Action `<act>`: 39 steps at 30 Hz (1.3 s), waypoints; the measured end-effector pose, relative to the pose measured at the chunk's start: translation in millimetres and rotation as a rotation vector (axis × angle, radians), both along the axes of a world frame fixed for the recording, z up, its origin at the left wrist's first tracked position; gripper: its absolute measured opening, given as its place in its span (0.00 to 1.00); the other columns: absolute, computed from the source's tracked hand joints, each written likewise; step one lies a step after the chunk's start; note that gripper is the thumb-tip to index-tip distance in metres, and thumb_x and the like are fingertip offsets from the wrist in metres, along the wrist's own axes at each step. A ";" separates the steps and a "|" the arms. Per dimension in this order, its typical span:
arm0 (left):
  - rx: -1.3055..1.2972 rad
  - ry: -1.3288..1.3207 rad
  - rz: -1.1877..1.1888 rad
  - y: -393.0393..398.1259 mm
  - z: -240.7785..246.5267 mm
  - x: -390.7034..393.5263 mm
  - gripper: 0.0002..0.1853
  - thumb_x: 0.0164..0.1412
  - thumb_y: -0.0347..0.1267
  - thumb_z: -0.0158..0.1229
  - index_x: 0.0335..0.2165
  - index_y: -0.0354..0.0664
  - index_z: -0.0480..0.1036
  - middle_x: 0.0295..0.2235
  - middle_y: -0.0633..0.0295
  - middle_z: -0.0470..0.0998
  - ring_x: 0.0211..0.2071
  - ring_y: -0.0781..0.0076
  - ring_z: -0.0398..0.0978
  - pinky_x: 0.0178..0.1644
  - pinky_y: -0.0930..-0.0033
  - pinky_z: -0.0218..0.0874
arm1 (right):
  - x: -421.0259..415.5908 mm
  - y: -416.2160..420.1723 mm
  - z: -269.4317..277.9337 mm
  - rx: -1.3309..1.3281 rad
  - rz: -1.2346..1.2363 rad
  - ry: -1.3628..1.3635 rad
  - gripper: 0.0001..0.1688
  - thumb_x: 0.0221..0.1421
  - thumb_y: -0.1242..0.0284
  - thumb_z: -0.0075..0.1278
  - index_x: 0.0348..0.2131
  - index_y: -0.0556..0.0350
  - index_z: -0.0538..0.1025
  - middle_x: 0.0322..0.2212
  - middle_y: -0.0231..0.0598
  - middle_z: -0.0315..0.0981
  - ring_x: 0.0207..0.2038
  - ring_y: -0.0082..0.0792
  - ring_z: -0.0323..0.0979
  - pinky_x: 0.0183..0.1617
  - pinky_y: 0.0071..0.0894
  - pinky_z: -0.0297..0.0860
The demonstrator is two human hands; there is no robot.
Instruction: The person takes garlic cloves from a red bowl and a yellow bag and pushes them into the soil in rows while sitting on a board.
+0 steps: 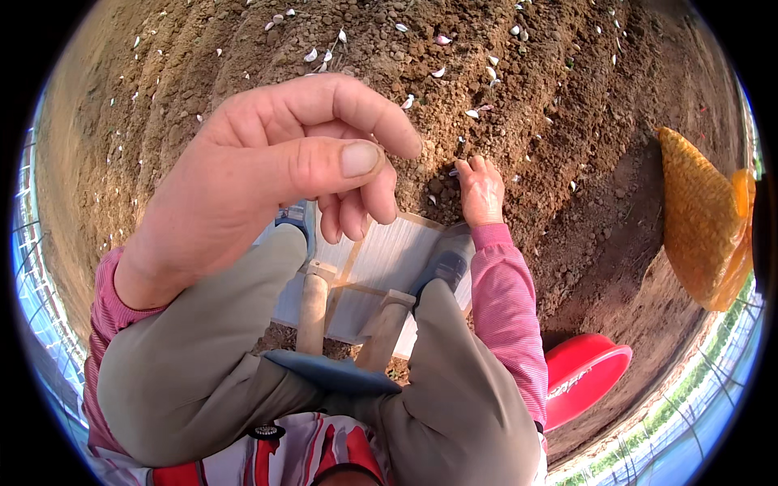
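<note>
My left hand [267, 164] is raised close to the camera, its fingers loosely curled and the thumb apart from the index finger. Nothing shows between them, though the palm is hidden. Lower down, my right hand [483, 189] reaches to the loose brown soil [377, 79], fingertips bent down against it. A pale garlic clove [453, 172] sits right at those fingertips; whether it is pinched or lying there is unclear. Another clove [432, 198] rests on the soil to the left. Farther off, more cloves [472, 113] are scattered along shallow furrows.
Between my legs are a low stool's blue seat [334, 372] and wooden legs [312, 310]. Both shoes rest on a pale board [389, 255] with wooden strips. At right lie a red plastic basin [586, 383] and an orange mesh bag [693, 225].
</note>
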State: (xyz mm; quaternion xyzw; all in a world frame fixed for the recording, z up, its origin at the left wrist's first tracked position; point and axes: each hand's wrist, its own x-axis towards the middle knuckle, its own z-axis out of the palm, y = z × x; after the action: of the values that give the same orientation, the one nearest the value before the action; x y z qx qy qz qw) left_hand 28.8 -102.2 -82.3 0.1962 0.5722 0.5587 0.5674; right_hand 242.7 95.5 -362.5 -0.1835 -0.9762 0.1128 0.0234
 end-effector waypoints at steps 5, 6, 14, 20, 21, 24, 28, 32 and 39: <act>-0.163 -0.048 0.017 -14.5 -49.0 -13.3 0.13 0.63 0.34 0.54 0.42 0.35 0.73 0.29 0.62 0.78 0.27 0.81 0.74 0.30 0.80 0.65 | 10.4 -8.2 11.1 -0.189 -0.110 0.069 0.06 0.47 0.78 0.54 0.30 0.54 0.76 0.26 0.40 0.69 0.32 0.44 0.71 0.37 0.42 0.69; -0.208 -0.036 0.026 -17.5 -65.7 -16.7 0.13 0.63 0.33 0.54 0.42 0.35 0.73 0.29 0.63 0.78 0.27 0.82 0.74 0.30 0.81 0.65 | 10.9 -10.8 13.9 -0.229 -0.135 0.081 0.06 0.46 0.79 0.55 0.30 0.54 0.76 0.26 0.40 0.69 0.32 0.44 0.71 0.37 0.42 0.69; -0.424 0.220 0.056 -66.8 -234.3 -2.7 0.09 0.59 0.28 0.54 0.38 0.38 0.74 0.24 0.65 0.75 0.22 0.82 0.71 0.24 0.75 0.63 | -19.4 -24.5 -15.8 0.118 0.058 -0.265 0.04 0.49 0.76 0.49 0.30 0.54 0.72 0.30 0.41 0.69 0.36 0.40 0.70 0.37 0.39 0.69; -0.264 0.764 -0.110 -90.7 -247.9 12.2 0.09 0.57 0.25 0.55 0.38 0.38 0.74 0.28 0.62 0.77 0.25 0.71 0.73 0.30 0.70 0.65 | -28.0 6.0 10.5 -0.166 -0.160 0.036 0.10 0.52 0.75 0.56 0.37 0.55 0.80 0.27 0.38 0.74 0.31 0.36 0.72 0.36 0.35 0.70; -0.229 0.805 -0.118 -95.7 -250.1 15.4 0.09 0.56 0.26 0.56 0.38 0.39 0.74 0.28 0.60 0.77 0.26 0.67 0.74 0.31 0.68 0.66 | -41.8 15.9 16.9 -0.166 -0.190 0.062 0.11 0.52 0.76 0.56 0.38 0.56 0.80 0.27 0.38 0.73 0.31 0.36 0.71 0.36 0.34 0.70; -0.131 0.894 -0.172 -96.6 -254.1 15.5 0.09 0.55 0.27 0.57 0.37 0.41 0.74 0.29 0.58 0.77 0.29 0.58 0.76 0.33 0.63 0.68 | -82.5 45.4 17.4 -0.007 -0.119 0.105 0.14 0.51 0.76 0.57 0.40 0.57 0.79 0.29 0.38 0.71 0.33 0.35 0.70 0.37 0.34 0.70; -0.100 0.944 -0.336 -90.0 -263.6 16.5 0.08 0.54 0.26 0.57 0.36 0.42 0.74 0.28 0.58 0.76 0.30 0.55 0.76 0.33 0.60 0.68 | -93.4 69.0 -14.0 0.139 -0.052 -0.180 0.10 0.52 0.75 0.57 0.35 0.61 0.76 0.31 0.42 0.72 0.34 0.39 0.73 0.37 0.37 0.73; -0.142 0.942 -0.278 -98.2 -258.2 17.1 0.08 0.54 0.26 0.56 0.35 0.43 0.73 0.28 0.59 0.74 0.30 0.57 0.76 0.33 0.60 0.67 | -83.1 64.5 -1.0 -0.137 -0.143 -0.082 0.09 0.52 0.76 0.56 0.35 0.59 0.76 0.31 0.44 0.73 0.33 0.42 0.75 0.37 0.39 0.74; -0.131 0.960 -0.332 -97.0 -262.6 16.1 0.08 0.54 0.26 0.56 0.35 0.42 0.73 0.29 0.59 0.74 0.31 0.57 0.75 0.34 0.60 0.68 | -72.0 73.4 11.7 -0.231 -0.173 -0.034 0.10 0.52 0.76 0.58 0.37 0.59 0.80 0.31 0.44 0.78 0.29 0.36 0.77 0.35 0.32 0.74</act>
State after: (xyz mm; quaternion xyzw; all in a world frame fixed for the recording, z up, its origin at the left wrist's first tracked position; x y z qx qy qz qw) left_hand 44.9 -199.1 -344.8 0.4832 0.7631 0.2708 0.3329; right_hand 170.7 168.9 -350.8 -0.2703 -0.9376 0.2188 -0.0047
